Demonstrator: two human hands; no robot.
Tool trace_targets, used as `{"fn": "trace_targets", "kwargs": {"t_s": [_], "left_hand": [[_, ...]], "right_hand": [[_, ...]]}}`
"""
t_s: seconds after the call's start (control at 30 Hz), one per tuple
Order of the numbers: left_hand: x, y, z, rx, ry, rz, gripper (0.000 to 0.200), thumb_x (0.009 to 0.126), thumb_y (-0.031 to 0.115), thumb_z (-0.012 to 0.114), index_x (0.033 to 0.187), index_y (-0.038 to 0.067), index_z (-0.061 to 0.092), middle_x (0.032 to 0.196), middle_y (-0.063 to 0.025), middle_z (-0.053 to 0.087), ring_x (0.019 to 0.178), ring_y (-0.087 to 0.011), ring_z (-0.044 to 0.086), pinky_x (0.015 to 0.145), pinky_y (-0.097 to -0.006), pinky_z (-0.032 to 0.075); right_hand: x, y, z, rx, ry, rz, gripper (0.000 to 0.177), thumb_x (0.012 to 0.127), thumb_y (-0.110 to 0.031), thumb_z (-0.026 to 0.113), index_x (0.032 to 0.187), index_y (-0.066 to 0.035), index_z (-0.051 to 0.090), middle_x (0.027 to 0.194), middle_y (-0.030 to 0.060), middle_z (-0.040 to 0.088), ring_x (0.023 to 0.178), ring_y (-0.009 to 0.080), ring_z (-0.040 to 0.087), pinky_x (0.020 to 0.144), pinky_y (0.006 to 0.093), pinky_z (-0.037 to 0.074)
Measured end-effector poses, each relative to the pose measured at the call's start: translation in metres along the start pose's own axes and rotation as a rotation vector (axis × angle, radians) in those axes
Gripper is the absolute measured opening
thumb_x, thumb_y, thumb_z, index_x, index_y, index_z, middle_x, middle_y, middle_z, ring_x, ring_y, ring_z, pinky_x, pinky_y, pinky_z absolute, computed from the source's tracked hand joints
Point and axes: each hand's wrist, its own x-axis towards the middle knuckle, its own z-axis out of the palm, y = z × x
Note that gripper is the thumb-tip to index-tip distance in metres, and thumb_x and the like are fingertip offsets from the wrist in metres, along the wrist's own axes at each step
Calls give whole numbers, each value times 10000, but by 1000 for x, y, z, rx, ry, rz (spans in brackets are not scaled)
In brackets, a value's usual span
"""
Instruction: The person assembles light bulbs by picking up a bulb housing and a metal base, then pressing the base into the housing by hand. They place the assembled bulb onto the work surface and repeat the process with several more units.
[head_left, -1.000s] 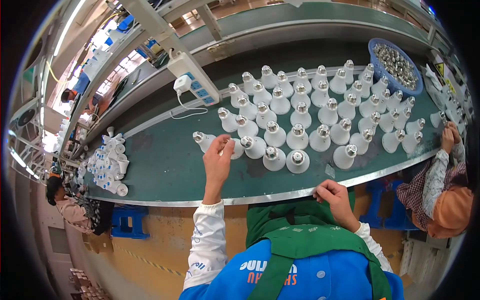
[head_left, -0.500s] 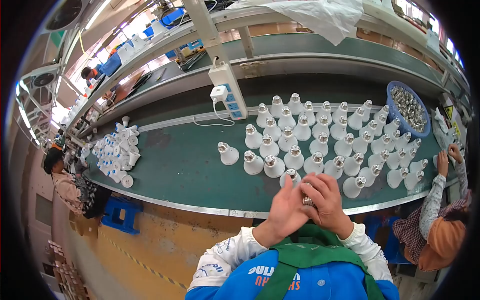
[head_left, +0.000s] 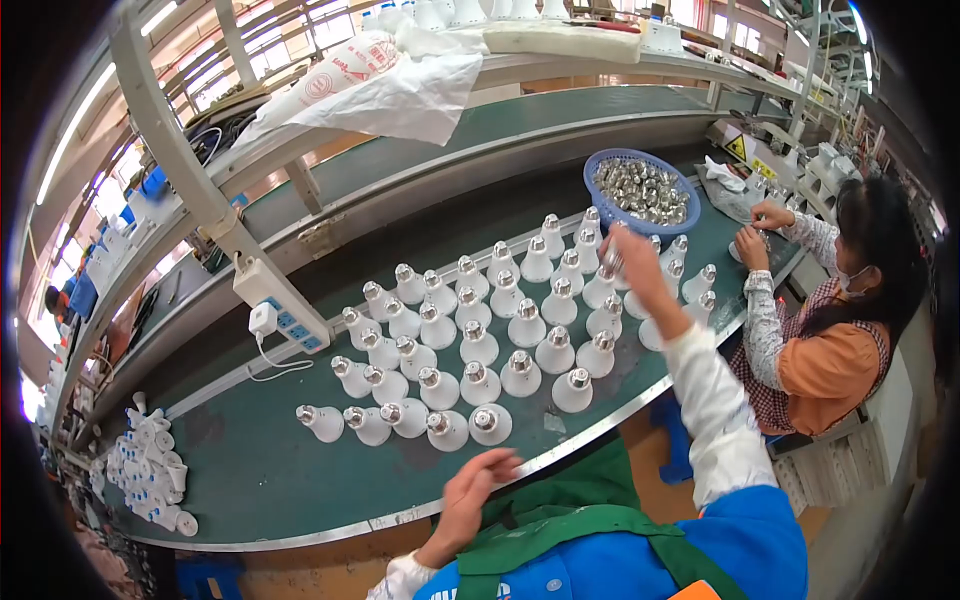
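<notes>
White bulb bodies with silver metal caps stand upright in loose rows on the green workbench. My right hand reaches over the rows' right-hand part, just short of a blue basket heaped with small metal caps. Its fingers are smeared and point down close to a bulb top; whether they hold something cannot be made out. My left hand hovers at the bench's front edge, fingers loosely stretched to the right, with nothing seen in it. The nearest bulb body stands just beyond it.
A pile of white bulb parts lies at the bench's left end. A power strip with a plugged-in white charger is fixed to the post. At right, a co-worker works with both hands on the bench. A shelf runs above.
The view has swung right. My hands, earlier together around a small metal cap, have parted: the right has stretched out toward the basket, while the left stays near my body.
</notes>
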Motion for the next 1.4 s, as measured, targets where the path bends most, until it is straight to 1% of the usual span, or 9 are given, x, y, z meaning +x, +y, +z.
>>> {"fn": "trace_targets", "kwargs": {"t_s": [0.07, 0.17, 0.3, 0.37, 0.57, 0.7, 0.87, 1.1, 1.4], "left_hand": [[-18, 1, -13, 245, 311, 158, 280, 911, 159, 439, 1119, -5, 529, 1041, -99, 577, 900, -148, 546, 813, -268, 429], [-46, -8, -47, 338, 704, 216, 223, 899, 122, 452, 1054, -6, 548, 979, -65, 567, 840, -124, 522, 755, -250, 426], [-92, -25, -79, 458, 1120, 243, 212, 889, 129, 476, 1048, 9, 548, 967, -54, 555, 819, -119, 509, 719, -244, 421], [-105, -24, -93, 667, 1214, 266, 213, 882, 134, 491, 1051, 15, 547, 974, -56, 548, 817, -127, 512, 713, -247, 422], [-68, -22, -160, 624, 1284, 439, 307, 882, 161, 504, 1148, 7, 493, 1065, -96, 534, 977, -159, 497, 796, -279, 412], [-1, -12, -215, 105, 1308, 467, 466, 946, 348, 368, 1276, 19, 393, 1285, -114, 439, 1223, -226, 378, 1018, -325, 254], [65, -36, -256, 77, 1496, 494, 463, 940, 344, 384, 1222, -16, 454, 1237, -143, 483, 1154, -243, 445, 974, -317, 324], [90, -61, -228, 89, 1271, 657, 279, 927, 223, 419, 1042, -6, 528, 1006, -87, 541, 944, -184, 504, 867, -317, 387], [81, -67, -229, 112, 1253, 558, 438, 942, 341, 391, 1199, -12, 429, 1179, -112, 476, 1072, -199, 459, 945, -329, 347]], "right_hand": [[67, 16, -39, 16, 103, 401, 504, 914, -414, 404, 752, 11, 620, 616, 89, 584, 536, 177, 547, 504, 297, 419], [136, 48, -77, -559, 393, 167, 505, 880, -453, 431, 858, 22, 601, 749, 161, 557, 641, 279, 536, 603, 382, 425], [161, 57, -99, -1100, 389, 167, 502, 811, -391, 547, 1141, -19, 477, 1128, 197, 471, 979, 352, 496, 858, 432, 378], [173, 75, -99, -1097, 359, -84, 560, 783, -336, 597, 1228, -35, 438, 1226, 204, 450, 1106, 362, 458, 943, 435, 350], [51, -14, -27, -756, 175, -530, 562, 757, -221, 639, 1240, -27, 427, 1272, 179, 425, 1198, 331, 379, 994, 391, 292], [-69, -32, 28, -632, 54, -689, 552, 755, -150, 627, 1246, -12, 416, 1288, 173, 409, 1214, 330, 353, 1013, 402, 252], [-192, 6, 81, -571, -159, -779, 520, 710, -126, 659, 1179, -25, 458, 1239, 203, 423, 1164, 382, 372, 971, 466, 281], [-234, 29, 117, -426, -109, -398, 576, 655, -166, 709, 1139, -13, 436, 1174, 184, 435, 1091, 355, 394, 928, 438, 294], [-229, 41, 98, -477, 94, -411, 569, 666, -215, 705, 1137, -46, 435, 1171, 165, 427, 1083, 348, 382, 920, 441, 271]]}}
